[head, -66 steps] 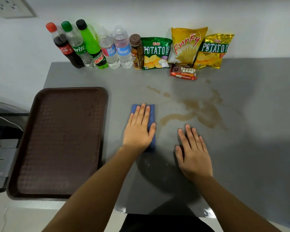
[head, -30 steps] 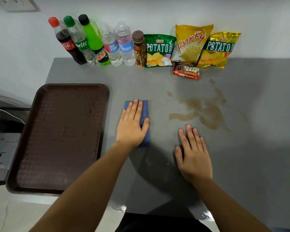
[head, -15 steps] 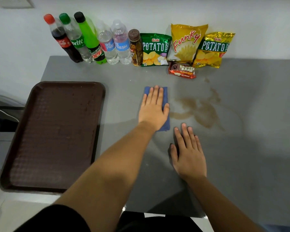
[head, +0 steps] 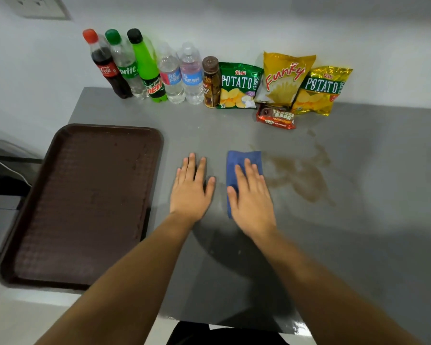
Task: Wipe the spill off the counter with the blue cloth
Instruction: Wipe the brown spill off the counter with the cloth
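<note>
The blue cloth [head: 244, 159] lies folded flat on the grey counter [head: 358, 232], its right edge touching the brown spill [head: 302, 176]. My right hand [head: 250, 197] presses flat on the cloth's near half, fingers spread, hiding that part. My left hand [head: 192, 190] rests flat on the bare counter just left of the cloth, holding nothing. The spill spreads right and away from the cloth in thin brown streaks.
A dark brown tray [head: 85, 200] fills the counter's left side. Along the back wall stand several drink bottles [head: 147, 70], chip bags [head: 284, 78] and a red snack bar [head: 275, 118] just behind the spill. The counter's front edge [head: 234, 322] is near my body.
The cloth slid right to the spill's edge. My left hand came off it and now lies to its left; my right hand moved onto the cloth.
</note>
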A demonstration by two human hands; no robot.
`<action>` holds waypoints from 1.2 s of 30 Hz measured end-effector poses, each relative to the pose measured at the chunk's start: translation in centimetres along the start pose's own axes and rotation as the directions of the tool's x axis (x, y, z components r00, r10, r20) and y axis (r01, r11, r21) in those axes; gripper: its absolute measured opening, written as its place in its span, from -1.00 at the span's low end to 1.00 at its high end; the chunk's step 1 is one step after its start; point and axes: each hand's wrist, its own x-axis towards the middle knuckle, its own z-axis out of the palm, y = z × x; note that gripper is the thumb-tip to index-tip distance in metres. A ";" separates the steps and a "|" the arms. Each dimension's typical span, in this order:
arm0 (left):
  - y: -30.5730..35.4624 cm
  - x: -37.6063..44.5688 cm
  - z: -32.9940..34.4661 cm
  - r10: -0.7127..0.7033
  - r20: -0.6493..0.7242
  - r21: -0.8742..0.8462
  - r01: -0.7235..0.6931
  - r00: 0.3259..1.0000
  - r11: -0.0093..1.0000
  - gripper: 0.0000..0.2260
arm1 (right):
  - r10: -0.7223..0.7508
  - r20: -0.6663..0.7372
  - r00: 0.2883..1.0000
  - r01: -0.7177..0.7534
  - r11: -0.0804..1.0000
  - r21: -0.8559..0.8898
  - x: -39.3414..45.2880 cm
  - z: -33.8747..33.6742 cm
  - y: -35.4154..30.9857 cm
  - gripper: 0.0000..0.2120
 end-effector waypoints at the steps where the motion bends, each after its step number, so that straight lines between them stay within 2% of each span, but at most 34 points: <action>1: -0.2 -0.1 0.3 0.005 0.003 0.017 -0.005 1.000 1.000 -0.41 | 0.012 0.029 1.000 -0.011 0.999 -0.035 1.0 0.7 -0.6 -0.41; 4: -0.3 -0.2 0.8 -0.005 -0.007 0.045 0.005 1.000 0.999 -0.40 | 0.048 0.056 0.997 -0.040 0.991 -0.127 2.9 2.1 -1.1 -0.40; 9: -0.5 -0.3 1.1 -0.005 -0.027 0.065 0.007 1.000 0.998 -0.40 | 0.014 0.046 0.999 -0.006 0.986 -0.165 5.7 1.4 1.0 -0.43; 13: -0.6 -0.3 1.1 -0.006 -0.024 0.067 0.008 1.000 0.998 -0.40 | 0.120 0.041 0.992 -0.111 0.978 -0.175 7.7 -0.7 5.2 -0.42; 18: -0.5 -0.3 1.1 -0.011 -0.024 0.071 0.013 1.000 0.997 -0.40 | 0.205 0.020 0.978 -0.197 0.957 -0.213 4.8 -1.9 8.5 -0.42; 24: -0.6 -0.3 1.2 0.000 -0.021 0.066 0.001 1.000 0.998 -0.40 | 0.265 -0.075 0.961 -0.275 0.942 -0.192 -1.1 -0.7 5.4 -0.42; 27: -0.7 -0.3 1.2 0.000 -0.015 0.069 0.001 1.000 0.998 -0.40 | 0.258 -0.049 0.965 -0.263 0.951 -0.162 -2.2 0.5 2.9 -0.41; 30: -0.8 -0.2 1.2 0.003 -0.009 0.063 -0.003 1.000 0.998 -0.40 | 0.186 0.009 0.982 -0.183 0.970 -0.159 -0.6 1.1 2.1 -0.41; 33: -0.9 -0.2 1.3 0.011 -0.017 0.059 -0.010 1.000 0.998 -0.40 | 0.132 0.050 0.990 -0.122 0.980 -0.160 2.4 0.6 3.1 -0.41; 36: -0.9 -0.3 1.3 0.011 -0.021 0.062 -0.009 1.000 0.998 -0.40 | 0.151 0.052 0.987 -0.141 0.978 -0.155 4.7 -0.6 5.3 -0.41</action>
